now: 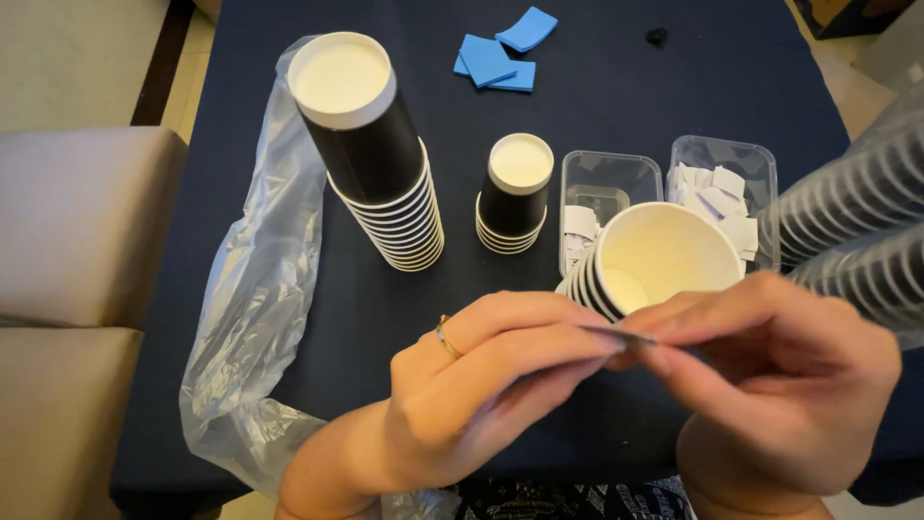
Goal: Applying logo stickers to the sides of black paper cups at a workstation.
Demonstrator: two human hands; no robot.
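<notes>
Bare counter (626, 106) lies open at the far middle, between the blue pads (496, 53) and the tubs (664, 193). Nearer, the tall cup stack (375, 154) and short stack (515, 193) stand with a gap between them. The tipped cups (654, 260) block the way just beyond the hands (635, 385). A plastic sleeve (255, 289) lines the left edge; wrapped cups (857, 231) crowd the right.

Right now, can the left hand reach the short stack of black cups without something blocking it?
Probably yes. The left hand pinches a thin slip together with the right hand, but only bare dark table lies between it and the short stack.
</notes>
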